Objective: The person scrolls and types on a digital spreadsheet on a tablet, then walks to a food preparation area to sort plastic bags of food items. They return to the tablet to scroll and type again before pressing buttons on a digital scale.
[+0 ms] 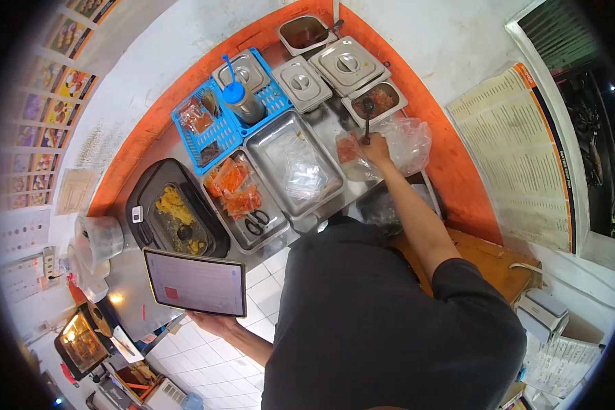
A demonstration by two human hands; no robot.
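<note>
My left hand (pixel 210 324) holds a tablet (pixel 195 282) by its lower edge, with the lit screen facing up. My right hand (pixel 377 150) is closed on the dark handle of a ladle (pixel 368 106), whose head rests in a metal container of reddish food (pixel 383 98). Beneath and beside that hand lies a clear plastic bag (pixel 411 145); a bag with reddish contents (pixel 349 148) is just left of the fingers. My right fingertips are partly hidden.
A steel tray (pixel 255 145) holds clear packets. Another tray (pixel 269 236) has orange packets and scissors (pixel 256 222). Beyond are a blue basket (pixel 197 158), a blue-topped bottle (pixel 244 106) and lidded containers (pixel 347 65). A black pan (pixel 143 236) with yellow food stands left.
</note>
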